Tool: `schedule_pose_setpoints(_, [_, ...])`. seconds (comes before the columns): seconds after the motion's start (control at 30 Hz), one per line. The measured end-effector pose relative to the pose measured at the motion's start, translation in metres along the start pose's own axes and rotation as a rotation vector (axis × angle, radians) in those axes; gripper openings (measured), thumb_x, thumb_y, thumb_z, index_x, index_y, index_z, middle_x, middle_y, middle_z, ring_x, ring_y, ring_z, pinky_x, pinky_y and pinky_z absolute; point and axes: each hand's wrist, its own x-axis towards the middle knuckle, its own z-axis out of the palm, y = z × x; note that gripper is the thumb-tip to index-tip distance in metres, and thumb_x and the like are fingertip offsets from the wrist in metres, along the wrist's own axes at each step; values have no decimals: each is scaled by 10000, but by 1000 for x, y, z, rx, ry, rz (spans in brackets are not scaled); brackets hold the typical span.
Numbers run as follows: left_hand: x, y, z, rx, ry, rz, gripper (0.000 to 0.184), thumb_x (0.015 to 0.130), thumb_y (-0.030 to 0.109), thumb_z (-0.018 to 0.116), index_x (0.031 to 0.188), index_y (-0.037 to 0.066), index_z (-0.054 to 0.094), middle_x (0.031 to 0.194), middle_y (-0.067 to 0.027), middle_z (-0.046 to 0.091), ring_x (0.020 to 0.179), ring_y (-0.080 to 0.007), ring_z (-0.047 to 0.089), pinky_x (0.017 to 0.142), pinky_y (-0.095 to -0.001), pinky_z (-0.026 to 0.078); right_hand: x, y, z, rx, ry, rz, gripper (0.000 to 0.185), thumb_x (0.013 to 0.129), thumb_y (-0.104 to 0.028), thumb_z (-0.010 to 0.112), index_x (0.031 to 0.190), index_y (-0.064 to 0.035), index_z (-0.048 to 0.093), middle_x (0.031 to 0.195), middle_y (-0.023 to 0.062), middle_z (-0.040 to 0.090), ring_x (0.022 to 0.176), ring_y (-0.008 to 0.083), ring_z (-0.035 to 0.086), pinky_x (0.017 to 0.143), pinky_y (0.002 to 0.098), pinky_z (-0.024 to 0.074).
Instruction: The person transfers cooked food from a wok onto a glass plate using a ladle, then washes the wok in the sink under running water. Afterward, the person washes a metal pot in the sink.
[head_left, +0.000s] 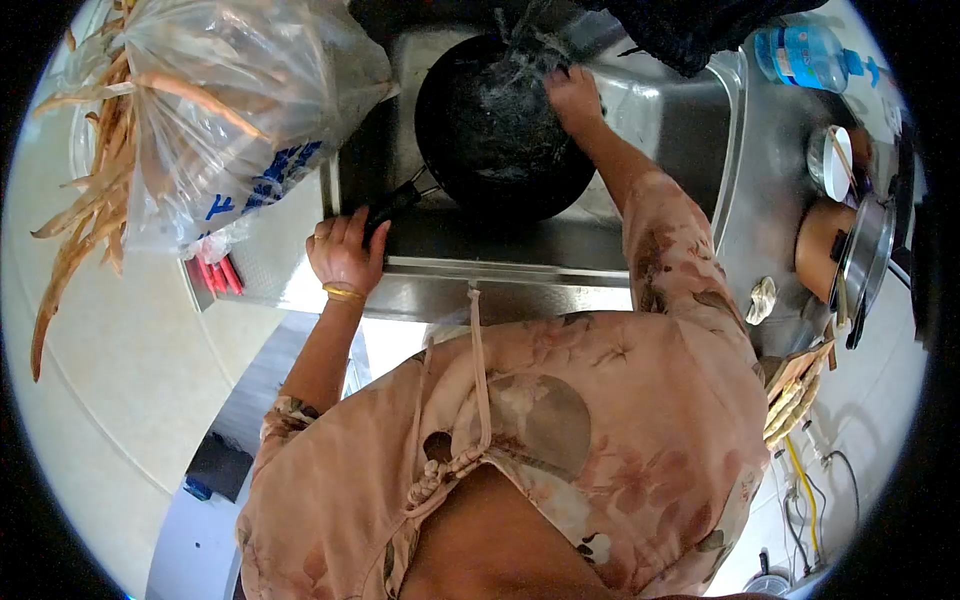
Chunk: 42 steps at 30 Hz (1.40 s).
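Note:
A black wok sits in the metal sink, its inside wet and streaked. Its black handle points toward the lower left, and my left hand is closed around the end of it. At the wok's upper right edge is my right hand, fingers curled and pointing inward over the pan. Something dark shows at these fingertips, too small to make out. Water splashes into the top of the wok beside the right hand.
The sink surrounds the wok. On the left, a clear plastic bag holds long dried strips. A dark cloth hangs at the top. Rightward stand a blue-labelled bottle, a white bowl and a brown pot.

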Motion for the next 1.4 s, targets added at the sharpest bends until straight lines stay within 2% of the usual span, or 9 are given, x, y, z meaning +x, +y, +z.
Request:
schedule_pose_setpoints(0.17, [-1, -2, 0, -19, 4, 26, 296, 731, 350, 637, 900, 107, 638, 742, -64, 597, 780, -259, 538, 652, -381, 389, -25, -3, -6, 8, -317, 22, 286, 767, -126, 525, 1046, -118, 585, 985, 68, 592, 1015, 255, 475, 851, 397, 368])
schedule_pose_setpoints(0.33, [-1, 1, -3, -5, 18, 27, 306, 717, 360, 656, 880, 102, 649, 764, -77, 609, 750, -258, 541, 623, -383, 395, 12, 2, -13, -99, 133, -16, 318, 753, -122, 541, 1068, -144, 578, 1008, 63, 590, 989, 248, 470, 782, 385, 362])
schedule_pose_setpoints(0.5, [-1, 1, -4, -11, 42, 49, 306, 713, 363, 661, 871, 101, 652, 776, -80, 616, 762, -262, 547, 641, -386, 401, -64, -25, -5, 29, -470, -70, 285, 757, -159, 555, 1037, -175, 601, 1036, 55, 593, 1013, 261, 483, 783, 458, 370])
schedule_pose_setpoints(0.63, [-2, -2, 1, -41, 42, 32, 310, 701, 367, 657, 866, 105, 649, 754, -60, 610, 768, -251, 541, 661, -382, 392, -61, -86, 41, 728, -642, -349, 295, 710, -95, 550, 992, -165, 598, 968, 102, 594, 938, 336, 525, 739, 515, 415])
schedule_pose_setpoints(0.83, [-2, 0, 2, -8, 37, 35, 305, 695, 365, 663, 859, 108, 651, 734, -57, 607, 745, -251, 539, 649, -380, 394, 32, -105, 1, 874, 329, -114, 218, 688, -48, 554, 895, -111, 584, 914, 115, 588, 879, 333, 532, 722, 470, 424])
schedule_pose_setpoints(1.03, [-2, 3, 1, 19, -18, 19, 313, 710, 396, 652, 878, 132, 649, 774, -70, 619, 780, -262, 553, 646, -391, 412, -28, -39, 13, 215, 26, 223, 289, 764, -67, 525, 1043, -128, 572, 1014, 69, 565, 1009, 289, 490, 804, 470, 412])
schedule_pose_setpoints(1.17, [-2, 7, -1, 47, -64, 49, 352, 716, 400, 645, 894, 97, 643, 790, -93, 621, 782, -277, 553, 659, -393, 426, -69, -88, 24, 473, -443, 109, 299, 763, -47, 500, 1047, -122, 556, 988, 93, 564, 957, 316, 522, 740, 467, 437])
schedule_pose_setpoints(1.33, [9, 12, -11, -29, -365, 71, 435, 754, 371, 616, 980, -1, 599, 872, -163, 623, 810, -330, 566, 748, -380, 453, -28, -110, 16, 760, 153, 162, 286, 737, -54, 535, 1016, -113, 561, 1027, 136, 568, 920, 384, 531, 746, 451, 453])
schedule_pose_setpoints(1.4, [19, 23, -21, -30, -616, -23, 496, 763, 383, 610, 1068, -4, 554, 919, -183, 616, 863, -344, 562, 772, -380, 449, -26, -81, 7, 775, -44, 357, 382, 744, -34, 531, 1116, -116, 495, 1095, 136, 543, 1007, 379, 488, 796, 488, 425])
